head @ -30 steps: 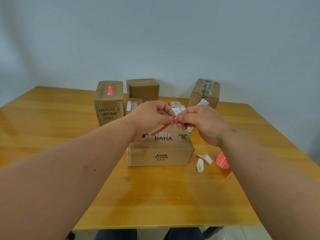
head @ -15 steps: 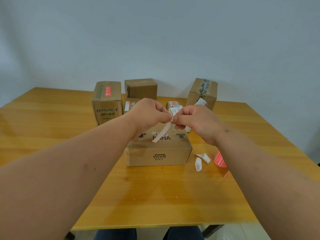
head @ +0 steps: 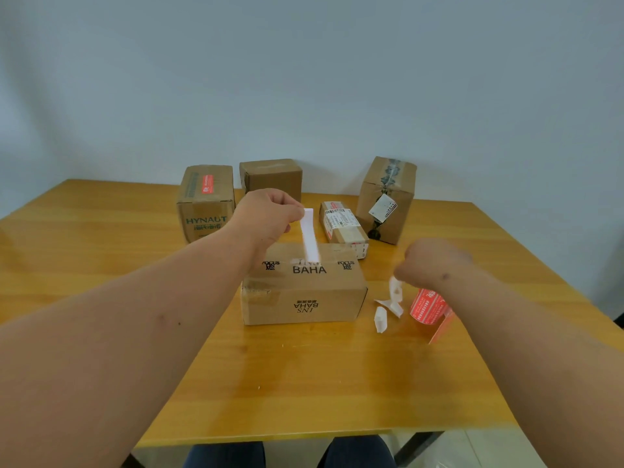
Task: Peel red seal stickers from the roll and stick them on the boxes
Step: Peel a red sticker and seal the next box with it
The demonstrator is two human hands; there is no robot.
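I am pinching a pale strip (head: 310, 235) by its top end with my left hand (head: 266, 220); it is hanging lengthwise, its lower end just over the top of the BAHA box (head: 304, 288). My right hand (head: 430, 265) is blurring, curled, seemingly holding a white scrap (head: 395, 289) near the red roll (head: 427, 306) on the table (head: 101, 251). The box is lying directly below the strip, left hand nearer.

A pale sticker strip (head: 310, 235) hangs above the BAHA box (head: 304, 292); red roll (head: 426, 306) lies right.
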